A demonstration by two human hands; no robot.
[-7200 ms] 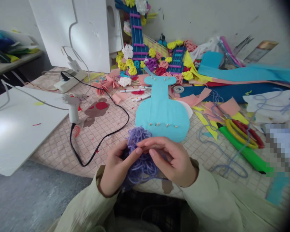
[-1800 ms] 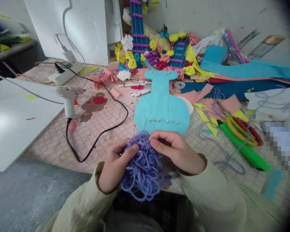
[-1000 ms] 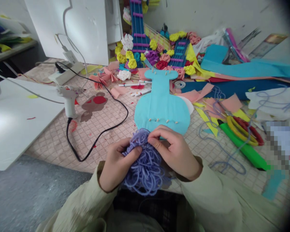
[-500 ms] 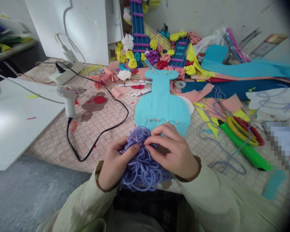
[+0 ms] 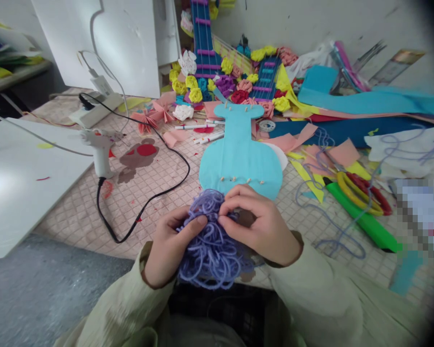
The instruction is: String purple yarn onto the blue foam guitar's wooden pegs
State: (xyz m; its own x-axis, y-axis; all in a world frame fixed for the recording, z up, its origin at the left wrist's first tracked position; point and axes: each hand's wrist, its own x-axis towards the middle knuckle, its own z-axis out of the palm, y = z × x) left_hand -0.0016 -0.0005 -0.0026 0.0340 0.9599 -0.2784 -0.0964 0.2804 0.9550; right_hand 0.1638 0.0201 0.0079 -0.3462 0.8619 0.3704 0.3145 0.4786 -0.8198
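Note:
A looped bundle of purple yarn (image 5: 213,255) is held at the table's near edge. My left hand (image 5: 171,241) is closed around its left side, with the thumb pressed on top near the gathered middle. My right hand (image 5: 258,224) pinches at the yarn's gathered middle with thumb and forefinger; the exact strand between the fingertips is hard to make out. Just beyond the hands lies a light blue guitar-shaped cutout (image 5: 240,159) with small pegs across its top and lower body.
To the left, a white glue gun (image 5: 100,154) stands with its black cord (image 5: 148,197) curving over the table. At right lie scissors (image 5: 359,193), a green cutter (image 5: 365,219), loose yarn and paper scraps. Markers (image 5: 198,126) and paper flowers (image 5: 226,86) sit at the back.
The right hand has shifted slightly at the yarn's middle, its fingers still pinched. The left hand keeps its hold. The whole view has moved a little.

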